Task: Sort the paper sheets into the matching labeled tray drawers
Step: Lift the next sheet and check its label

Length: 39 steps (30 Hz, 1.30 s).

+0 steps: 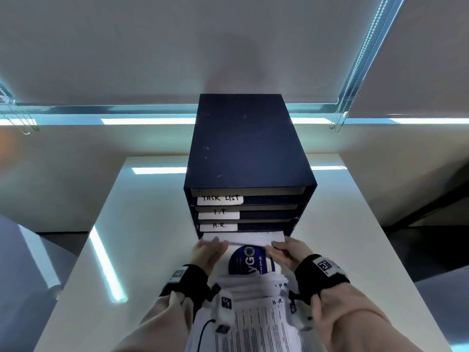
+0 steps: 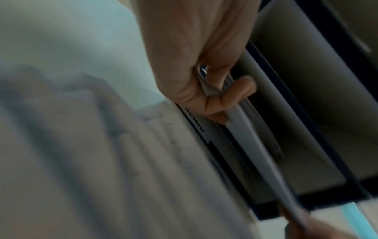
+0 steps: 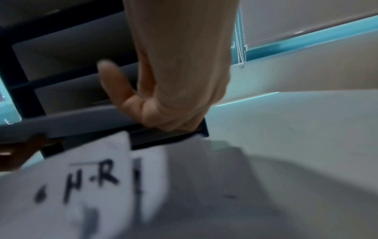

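White table (image 1: 355, 224); drawer unit (image 1: 248, 148); blind cords (image 1: 355, 72).

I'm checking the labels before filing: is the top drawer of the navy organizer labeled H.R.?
No, the top drawer's label on the navy organizer reads TASK LIST; the H.R. label sits two drawers lower.

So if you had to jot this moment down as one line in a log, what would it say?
step: filing sheet | left hand: pinches white sheet | right hand: holds sheet's other edge | target: slot under H.R. label | pile: unsorted

navy drawer unit (image 1: 243, 153), white labels (image 1: 219, 199), white table (image 1: 355, 224)
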### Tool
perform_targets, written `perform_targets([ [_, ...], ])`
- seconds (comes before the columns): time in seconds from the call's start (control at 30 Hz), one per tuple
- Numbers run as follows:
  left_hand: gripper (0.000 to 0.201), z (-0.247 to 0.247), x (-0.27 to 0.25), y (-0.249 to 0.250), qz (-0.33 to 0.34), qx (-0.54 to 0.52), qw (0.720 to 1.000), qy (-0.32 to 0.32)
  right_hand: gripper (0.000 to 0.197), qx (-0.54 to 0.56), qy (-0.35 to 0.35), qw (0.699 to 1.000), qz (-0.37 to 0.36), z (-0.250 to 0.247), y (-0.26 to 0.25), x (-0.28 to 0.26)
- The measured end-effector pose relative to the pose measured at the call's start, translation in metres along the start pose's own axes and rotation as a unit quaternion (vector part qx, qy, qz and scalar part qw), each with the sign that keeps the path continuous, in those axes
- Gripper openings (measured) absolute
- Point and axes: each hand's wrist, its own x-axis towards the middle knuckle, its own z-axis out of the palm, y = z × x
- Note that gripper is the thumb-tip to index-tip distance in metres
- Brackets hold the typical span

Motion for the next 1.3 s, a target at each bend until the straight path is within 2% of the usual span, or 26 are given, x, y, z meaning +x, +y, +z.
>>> perform_targets([
  [0.07,0.010,0.002,0.021,0.002,-0.015,-0.041,0.999,-0.008,0.036,0.071,0.012,0.997,-0.008,0.016,0.001,0.012],
  [0.13,0.012,0.003,0.027,0.003,-0.025,-0.035,0.999,-0.015,0.022,0.081,0.008,0.996,-0.020,0.028,0.000,0.016],
  [0.2,0.008,0.006,0.015,0.005,-0.006,-0.003,1.000,-0.017,0.020,0.082,-0.011,0.996,-0.018,0.032,-0.001,0.011],
  [0.3,0.006,0.004,-0.020,0.006,0.088,0.144,0.985,0.029,0.021,0.073,-0.054,0.996,-0.014,0.025,0.000,-0.009],
  [0.37,0.008,-0.004,-0.048,0.000,0.156,0.277,0.948,0.006,0.022,0.064,-0.073,0.995,-0.013,0.012,0.005,-0.024],
  [0.43,0.014,-0.013,-0.076,-0.010,0.196,0.407,0.890,-0.065,0.019,0.022,-0.077,0.997,-0.017,-0.005,0.012,-0.043],
  [0.47,0.016,-0.019,-0.088,-0.017,0.210,0.496,0.838,-0.091,0.018,-0.009,-0.077,0.997,-0.017,-0.014,0.018,-0.052],
  [0.5,0.020,-0.026,-0.097,-0.024,0.224,0.600,0.761,-0.105,0.018,-0.044,-0.076,0.996,-0.016,-0.023,0.025,-0.063],
  [0.53,0.031,-0.034,-0.104,-0.030,0.233,0.692,0.674,-0.111,0.018,-0.083,-0.069,0.994,-0.015,-0.033,0.033,-0.072],
  [0.57,0.044,-0.043,-0.107,-0.037,0.237,0.754,0.601,-0.116,0.017,-0.124,-0.057,0.991,-0.015,-0.041,0.044,-0.080],
  [0.6,0.054,-0.050,-0.110,-0.041,0.235,0.788,0.558,-0.117,0.013,-0.157,-0.037,0.987,-0.017,-0.049,0.056,-0.086],
  [0.63,0.061,-0.057,-0.111,-0.047,0.231,0.796,0.549,-0.108,0.009,-0.179,-0.015,0.983,-0.023,-0.056,0.069,-0.091],
  [0.7,0.065,-0.061,-0.118,-0.054,0.238,0.775,0.580,-0.084,0.011,-0.190,0.027,0.981,-0.041,-0.068,0.094,-0.096],
  [0.77,0.060,-0.057,-0.127,-0.058,0.254,0.766,0.586,-0.074,0.020,-0.178,0.053,0.981,-0.050,-0.075,0.111,-0.101],
  [0.87,0.024,-0.043,-0.144,-0.051,0.256,0.761,0.589,-0.093,0.037,-0.184,0.053,0.980,-0.054,-0.078,0.119,-0.113],
  [0.9,0.013,-0.039,-0.150,-0.044,0.241,0.752,0.602,-0.114,0.041,-0.200,0.043,0.977,-0.062,-0.076,0.118,-0.118],
  [1.0,0.003,-0.031,-0.159,-0.018,0.207,0.656,0.700,-0.191,0.041,-0.262,0.001,0.962,-0.076,-0.068,0.114,-0.132],
  [1.07,0.005,-0.027,-0.168,0.003,0.188,0.582,0.757,-0.230,0.039,-0.266,-0.037,0.961,-0.060,-0.064,0.109,-0.144],
  [1.13,0.008,-0.021,-0.179,0.024,0.192,0.502,0.813,-0.223,0.056,-0.245,-0.073,0.965,-0.062,-0.063,0.105,-0.152],
  [1.2,0.016,-0.019,-0.184,0.040,0.207,0.413,0.869,-0.178,0.080,-0.197,-0.065,0.975,-0.076,-0.063,0.102,-0.159],
  [1.23,0.021,-0.021,-0.181,0.045,0.195,0.348,0.901,-0.167,0.086,-0.170,-0.061,0.979,-0.090,-0.063,0.100,-0.163],
  [1.3,0.027,-0.026,-0.174,0.050,0.100,0.176,0.962,-0.184,0.077,-0.155,-0.080,0.978,-0.115,-0.060,0.093,-0.170],
])
